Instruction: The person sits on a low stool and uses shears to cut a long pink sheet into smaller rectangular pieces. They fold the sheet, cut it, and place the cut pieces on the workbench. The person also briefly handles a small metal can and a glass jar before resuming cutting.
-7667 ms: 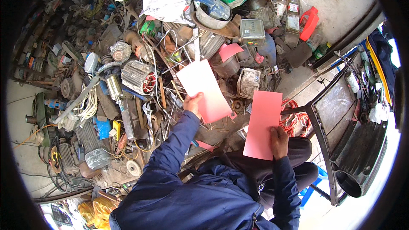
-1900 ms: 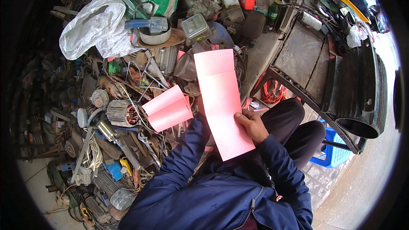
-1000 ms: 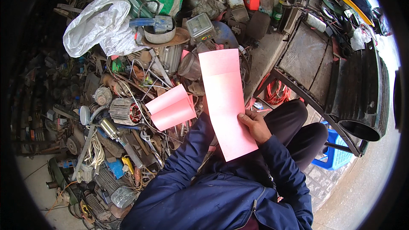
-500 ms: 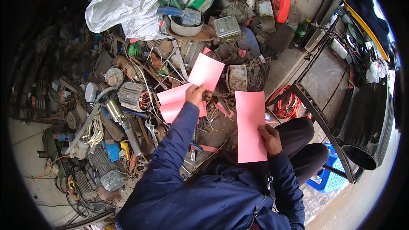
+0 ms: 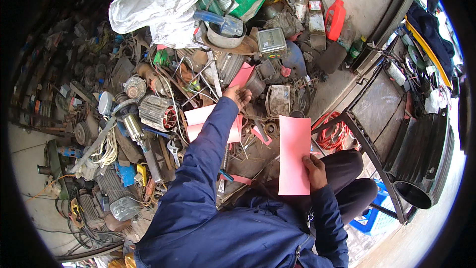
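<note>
My right hand [image 5: 315,170] grips a long pink paper sheet [image 5: 294,151] by its right edge, fingers behind it and thumb in front, over my lap. My left hand [image 5: 238,96] reaches out over the scrap pile, palm partly turned up and fingers loosely apart, with nothing visible in it. Just beyond its fingers a smaller pink paper piece [image 5: 242,75] lies tilted against the clutter. More pink sheets [image 5: 199,115] lie below, partly hidden behind my left forearm.
An electric motor [image 5: 155,111], an adjustable wrench [image 5: 174,152] and loose cables crowd the left. A metal pot [image 5: 225,35], a white sack [image 5: 153,5] and a red jug [image 5: 335,20] stand farther off. On the right is a metal frame table [image 5: 374,89] beside a blue plastic stool [image 5: 374,216].
My left hand has let go of the small pink piece, which now lies beyond it, and the fingers have opened. My right hand still holds the long sheet. The view has shifted slightly.
</note>
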A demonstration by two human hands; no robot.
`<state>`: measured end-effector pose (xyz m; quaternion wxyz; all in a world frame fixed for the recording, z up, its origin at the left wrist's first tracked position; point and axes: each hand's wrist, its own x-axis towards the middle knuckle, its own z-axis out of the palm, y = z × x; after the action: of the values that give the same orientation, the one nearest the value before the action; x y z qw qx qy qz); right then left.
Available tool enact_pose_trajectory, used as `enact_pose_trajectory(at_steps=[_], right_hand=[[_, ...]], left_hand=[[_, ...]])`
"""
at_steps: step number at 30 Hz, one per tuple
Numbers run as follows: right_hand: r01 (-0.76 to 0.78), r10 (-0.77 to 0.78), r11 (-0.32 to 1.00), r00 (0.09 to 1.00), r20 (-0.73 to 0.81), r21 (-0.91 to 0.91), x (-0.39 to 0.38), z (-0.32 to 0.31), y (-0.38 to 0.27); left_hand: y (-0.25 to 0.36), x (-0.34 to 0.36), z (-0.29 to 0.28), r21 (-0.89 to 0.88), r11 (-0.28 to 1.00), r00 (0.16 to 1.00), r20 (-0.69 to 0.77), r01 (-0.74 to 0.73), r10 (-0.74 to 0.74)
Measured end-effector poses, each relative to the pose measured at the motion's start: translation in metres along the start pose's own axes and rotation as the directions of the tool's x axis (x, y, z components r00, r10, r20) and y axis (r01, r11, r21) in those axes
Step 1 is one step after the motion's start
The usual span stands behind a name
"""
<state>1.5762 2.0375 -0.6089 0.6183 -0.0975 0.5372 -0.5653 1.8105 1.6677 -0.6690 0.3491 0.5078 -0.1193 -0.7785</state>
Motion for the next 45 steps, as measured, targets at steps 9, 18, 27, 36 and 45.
enact_pose_trajectory(at_steps=[9,18,27,36,45], right_hand=[[0.113,-0.116,0.987,0.993,-0.016,-0.113,-0.007,0.010,-0.012],[0.465,-0.497,0.721,0.864,0.083,-0.514,-0.027,0.034,-0.056],[0.767,-0.795,0.382,0.557,0.241,-0.515,-0.108,0.036,-0.121],[0.755,-0.850,0.346,0.503,0.154,-0.558,-0.139,0.006,-0.135],[0.656,-0.716,0.693,0.675,-0.177,-0.300,-0.141,-0.003,-0.100]], left_hand=[[-0.118,-0.136,0.014,0.377,0.922,0.940,0.337,-0.091,-0.045],[-0.131,-0.203,0.063,0.506,0.658,0.767,0.617,-0.558,0.176],[-0.106,-0.245,0.132,0.249,0.875,0.645,0.759,-0.414,0.090],[-0.105,-0.280,0.171,0.563,0.720,0.551,0.779,-0.406,-0.298],[-0.150,-0.276,0.154,0.390,0.870,0.410,0.877,-0.303,-0.250]])
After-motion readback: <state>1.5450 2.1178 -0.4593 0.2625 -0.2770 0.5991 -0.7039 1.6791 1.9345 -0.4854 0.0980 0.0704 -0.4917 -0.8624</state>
